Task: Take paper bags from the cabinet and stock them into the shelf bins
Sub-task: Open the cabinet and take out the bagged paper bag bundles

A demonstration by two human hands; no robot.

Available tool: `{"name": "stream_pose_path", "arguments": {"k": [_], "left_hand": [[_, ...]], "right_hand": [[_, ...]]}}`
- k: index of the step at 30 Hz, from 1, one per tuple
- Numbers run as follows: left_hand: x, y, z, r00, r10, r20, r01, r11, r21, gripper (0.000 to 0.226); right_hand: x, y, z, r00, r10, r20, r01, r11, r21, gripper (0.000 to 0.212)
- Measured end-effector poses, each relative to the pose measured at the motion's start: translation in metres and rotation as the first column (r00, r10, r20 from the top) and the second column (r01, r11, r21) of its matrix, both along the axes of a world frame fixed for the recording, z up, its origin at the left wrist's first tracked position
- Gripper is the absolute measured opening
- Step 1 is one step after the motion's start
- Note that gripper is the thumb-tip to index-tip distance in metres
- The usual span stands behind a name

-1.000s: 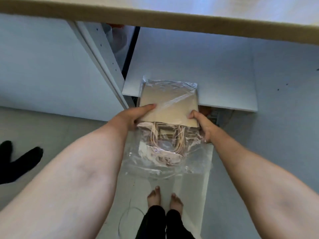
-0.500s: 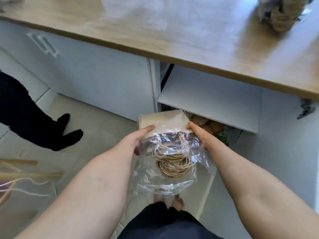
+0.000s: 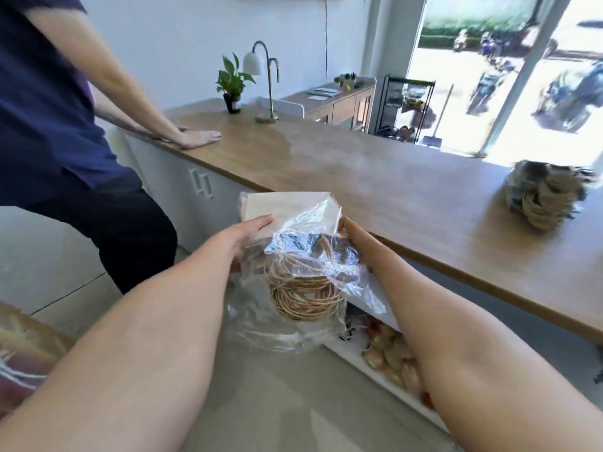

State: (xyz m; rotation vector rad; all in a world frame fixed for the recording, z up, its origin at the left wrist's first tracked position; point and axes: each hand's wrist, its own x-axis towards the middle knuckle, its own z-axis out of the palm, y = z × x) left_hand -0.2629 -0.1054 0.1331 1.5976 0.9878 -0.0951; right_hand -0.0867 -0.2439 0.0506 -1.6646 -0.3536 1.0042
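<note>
Head view: a plastic-wrapped bag bundle (image 3: 290, 223) is gripped by both hands' fingers (image 3: 261, 223) before a wooden surface (image 3: 391, 190) in a sunlit room.

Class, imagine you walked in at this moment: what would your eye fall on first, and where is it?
First, the plastic-wrapped pack of paper bags, held by the left hand and right hand before the wooden counter. Then the bright window at upper right.
</note>
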Motion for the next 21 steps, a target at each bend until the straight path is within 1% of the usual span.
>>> {"name": "stream_pose_path", "arguments": {"k": [1,2,5,6,8,10,13,15,16,17,18,21], "left_hand": [[0.003,0.003,0.011,1.000,0.015,-0.003,-0.015,1.000,0.005,0.026],[0.008,0.006,0.019,1.000,0.021,0.009,-0.021,0.999,0.033,0.028],[0.028,0.008,0.046,0.999,0.004,0.047,-0.008,0.996,0.087,0.053],[0.036,0.007,0.053,0.999,-0.019,0.049,0.013,0.995,0.102,0.049],[0.057,-0.004,0.068,0.997,-0.046,0.062,0.039,0.992,0.117,0.032],[0.083,-0.017,0.079,0.992,-0.067,0.107,0.054,0.991,0.120,0.032],[0.134,-0.029,0.082,0.969,-0.118,0.218,0.104,0.992,0.074,0.027],[0.164,-0.038,0.082,0.936,-0.116,0.334,0.120,0.993,0.008,0.022],[0.179,-0.043,0.084,0.923,-0.136,0.360,0.142,0.990,0.012,0.022],[0.196,-0.048,0.085,0.916,-0.168,0.364,0.173,0.985,0.019,0.023],[0.215,-0.054,0.086,0.919,-0.225,0.322,0.217,0.974,0.063,0.025],[0.267,-0.065,0.092,0.930,-0.256,0.263,0.251,0.967,0.050,0.040]], "right_hand": [[0.006,0.004,0.011,1.000,0.014,0.023,-0.014,1.000,0.008,0.048],[0.011,0.005,0.024,0.999,0.017,0.039,-0.018,1.000,0.017,0.049],[0.025,0.000,0.066,0.997,0.003,0.071,-0.006,0.999,0.053,0.048],[0.031,-0.005,0.079,0.996,-0.007,0.093,0.001,0.998,0.065,0.046],[0.051,-0.020,0.098,0.994,-0.029,0.109,0.018,0.995,0.100,0.035],[0.078,-0.037,0.108,0.994,-0.074,0.085,0.062,0.988,0.139,0.029],[0.111,-0.066,0.122,0.985,-0.129,0.110,0.112,0.982,0.151,0.031],[0.133,-0.084,0.126,0.974,-0.194,0.118,0.176,0.974,0.145,0.034],[0.144,-0.094,0.127,0.966,-0.224,0.127,0.206,0.969,0.137,0.035],[0.155,-0.102,0.130,0.955,-0.263,0.136,0.244,0.959,0.146,0.035],[0.171,-0.110,0.129,0.946,-0.297,0.130,0.275,0.948,0.159,0.036],[0.214,-0.126,0.128,0.911,-0.388,0.140,0.371,0.919,0.132,0.035]]}}
